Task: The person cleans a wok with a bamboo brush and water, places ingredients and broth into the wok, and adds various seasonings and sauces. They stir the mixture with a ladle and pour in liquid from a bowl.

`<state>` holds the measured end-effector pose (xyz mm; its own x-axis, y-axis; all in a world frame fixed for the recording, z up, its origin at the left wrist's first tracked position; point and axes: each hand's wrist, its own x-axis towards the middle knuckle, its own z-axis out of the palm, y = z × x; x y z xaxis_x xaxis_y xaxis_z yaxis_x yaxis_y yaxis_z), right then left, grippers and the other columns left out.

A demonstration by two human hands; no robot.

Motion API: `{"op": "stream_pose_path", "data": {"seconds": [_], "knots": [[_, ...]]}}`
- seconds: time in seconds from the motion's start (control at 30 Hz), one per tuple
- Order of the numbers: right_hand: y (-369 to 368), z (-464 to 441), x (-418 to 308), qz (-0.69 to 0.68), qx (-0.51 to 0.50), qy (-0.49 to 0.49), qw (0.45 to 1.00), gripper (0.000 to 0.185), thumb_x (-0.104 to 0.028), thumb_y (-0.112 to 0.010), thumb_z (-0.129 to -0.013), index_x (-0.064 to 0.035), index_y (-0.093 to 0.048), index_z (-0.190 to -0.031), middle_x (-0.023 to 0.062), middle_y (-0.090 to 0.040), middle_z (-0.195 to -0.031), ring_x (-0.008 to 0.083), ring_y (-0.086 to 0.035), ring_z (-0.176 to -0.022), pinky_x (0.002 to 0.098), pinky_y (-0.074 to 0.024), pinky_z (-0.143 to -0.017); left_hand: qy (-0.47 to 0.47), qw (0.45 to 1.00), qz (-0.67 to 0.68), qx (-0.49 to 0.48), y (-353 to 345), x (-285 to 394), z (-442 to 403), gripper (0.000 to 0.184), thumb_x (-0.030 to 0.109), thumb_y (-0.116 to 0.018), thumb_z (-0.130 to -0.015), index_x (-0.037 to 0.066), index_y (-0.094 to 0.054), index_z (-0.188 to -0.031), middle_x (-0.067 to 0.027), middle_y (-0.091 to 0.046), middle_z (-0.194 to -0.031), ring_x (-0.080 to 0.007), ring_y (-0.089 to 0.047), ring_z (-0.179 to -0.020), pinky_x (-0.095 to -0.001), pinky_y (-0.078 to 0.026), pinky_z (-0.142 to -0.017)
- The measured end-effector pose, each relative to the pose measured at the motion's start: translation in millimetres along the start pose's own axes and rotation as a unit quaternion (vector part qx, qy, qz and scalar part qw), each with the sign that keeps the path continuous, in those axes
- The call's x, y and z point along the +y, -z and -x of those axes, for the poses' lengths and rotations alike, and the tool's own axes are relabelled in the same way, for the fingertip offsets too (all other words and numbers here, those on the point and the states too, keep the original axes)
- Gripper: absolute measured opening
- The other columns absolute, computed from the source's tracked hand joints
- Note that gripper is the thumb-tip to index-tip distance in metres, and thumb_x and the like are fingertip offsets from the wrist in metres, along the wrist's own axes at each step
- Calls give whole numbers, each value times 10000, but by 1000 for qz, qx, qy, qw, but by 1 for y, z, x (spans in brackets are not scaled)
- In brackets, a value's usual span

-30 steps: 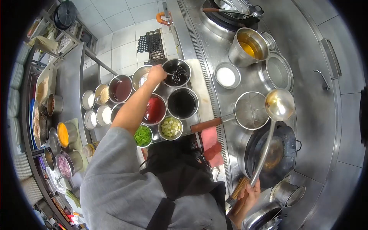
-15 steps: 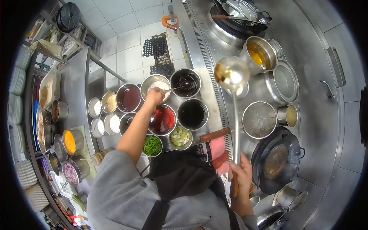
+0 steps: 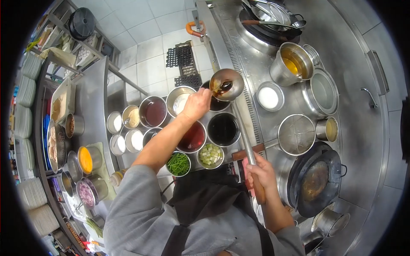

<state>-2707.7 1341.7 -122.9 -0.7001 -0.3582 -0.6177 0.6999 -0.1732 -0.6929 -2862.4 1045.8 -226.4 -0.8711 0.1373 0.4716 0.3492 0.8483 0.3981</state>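
My right hand (image 3: 262, 171) is wrapped round the wooden end of a long-handled ladle (image 3: 243, 132). The ladle's wide metal bowl hangs over the far pot of dark sauce (image 3: 220, 105) and has dark brown liquid in it. At the left rim of that bowl, my left hand (image 3: 198, 103) is closed on a spoon, mostly hidden by the fingers and the bowl. Near my left forearm stand a pot of red liquid (image 3: 192, 138), a pot of white powder (image 3: 180, 102) and a pot of black liquid (image 3: 224, 130).
Chopped greens (image 3: 178, 164) and pale diced vegetables (image 3: 210, 155) stand closest to my apron. On the right counter are a bowl of white granules (image 3: 269, 97), a pot of yellow oil (image 3: 291, 64), a wire strainer (image 3: 297, 134) and a dark wok (image 3: 318, 183).
The ladle bowl has swung left and down from over the counter to the dark sauce pot, and now holds dark liquid. My left hand has lifted the spoon out of the sauce towards it.
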Motion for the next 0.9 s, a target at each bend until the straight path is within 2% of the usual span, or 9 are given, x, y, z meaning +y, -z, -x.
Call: {"op": "stream_pose_path", "data": {"seconds": [0.07, 0.1, 0.13, 0.2, 0.27, 0.33, 0.43, 0.63, 0.9], "knots": [[3, 1, -1, 1, 10, 1, 1000, 560, -24, -582, -843, -34, -422, -1379, 58, -539, -735, 139, -527, -439, 267, -445, -383, 23, 993, 77, 90, 1, 1, 0, 107, 69, -653, -838, 30, -553, -836, -179, -606, -694, -400, -602, -612, -438, -492, -526], [4, 1, -1, 1, 11, 0, 1000, 557, -26, -582, -843, -32, -424, -1377, 57, -538, -730, 139, -525, -437, 268, -445, -383, 30, 987, 77, 139, 6, 2, 0, 101, 65, -662, -841, 18, -575, -823, -162, -625, -677, -336, -628, -571, -384, -501, -522], [4, 1, -2, 0, 14, -2, 1000, 557, -26, -582, -843, -32, -424, -1377, 57, -538, -730, 139, -525, -437, 268, -445, -383, 30, 987, 79, 137, 16, 5, 2, 101, 65, -662, -841, 18, -575, -823, -162, -625, -677, -336, -628, -571, -384, -501, -522], [4, 5, -5, -2, 22, 12, 1000, 566, -21, -576, -839, -23, -418, -1382, 52, -535, -716, 137, -528, -442, 265, -447, -387, 178, 960, 139, 168, 38, 12, 10, 114, 79, -663, -842, 16, -576, -805, -162, -608, -648, -284, -610, -534, -365, -481, -505], [6, 7, -8, 0, 29, 19, 999, 577, -17, -573, -836, -19, -409, -1389, 52, -539, -718, 135, -529, -444, 265, -450, -390, 247, 947, 152, 140, 50, 8, 19, 121, 83, -673, -839, 9, -592, -789, -157, -614, -624, -251, -607, -519, -334, -475, -510], [9, 8, -7, 4, 33, 21, 999, 589, -13, -571, -833, -16, -400, -1396, 51, -542, -719, 134, -529, -446, 264, -452, -393, 289, 941, 144, 105, 44, -2, 24, 114, 93, -666, -832, 7, -597, -804, -174, -627, -646, -310, -628, -566, -380, -493, -540], [12, 10, -6, 10, 67, 38, 997, 616, -12, -568, -833, -13, -369, -1417, 49, -557, -715, 131, -530, -444, 268, -457, -397, 245, 965, 83, 34, -6, -33, 38, 126, 114, -647, -806, -4, -605, -798, -230, -638, -711, -434, -624, -695, -494, -499, -647], [13, 17, -4, 15, 69, 34, 997, 615, -18, -582, -843, -19, -366, -1419, 52, -565, -727, 136, -536, -448, 276, -454, -382, 307, 945, 100, -55, -45, -44, 35, 166, 152, -649, -796, -13, -636, -812, -234, -655, -760, -408, -646, -757, -476, -512, -732], [8, 22, -2, 20, 83, 31, 996, 599, -9, -587, -835, -12, -389, -1400, 60, -559, -727, 141, -535, -446, 279, -446, -384, 363, 928, 84, -17, -2, -48, 37, 227, 225, -675, -790, -2, -657, -775, -205, -667, -760, -377, -657, -746, -441, -508, -713]]}}
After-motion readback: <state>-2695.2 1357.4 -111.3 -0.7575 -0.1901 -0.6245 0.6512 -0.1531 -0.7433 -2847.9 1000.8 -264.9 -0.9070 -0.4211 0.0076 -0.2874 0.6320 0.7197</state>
